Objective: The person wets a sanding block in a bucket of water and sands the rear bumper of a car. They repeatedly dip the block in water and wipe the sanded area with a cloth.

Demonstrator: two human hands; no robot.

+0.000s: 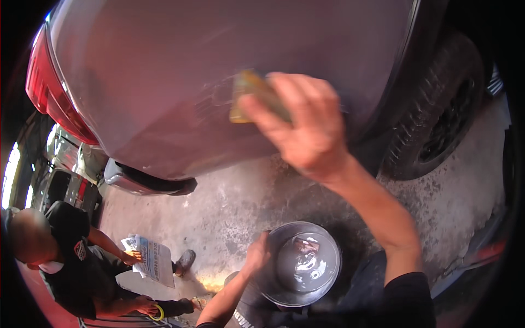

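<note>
Since the right grip (pixel 306 126) has a yellow block (pixel 255 87) pinched at its left, pushing hard could gouge the quarter panel (pixel 208 49), and the left grip (pixel 257 253) (can't tell if closed) could tip the basin (pixel 285 273).

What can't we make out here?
All in the head view:
Yellow block: details lost to motion blur, partly covered by the right hand.
Reddish piece in the metal basin: surface obscured by glare.
Newspaper: print too small.
Car panel: top cut off by upper edge.
</note>
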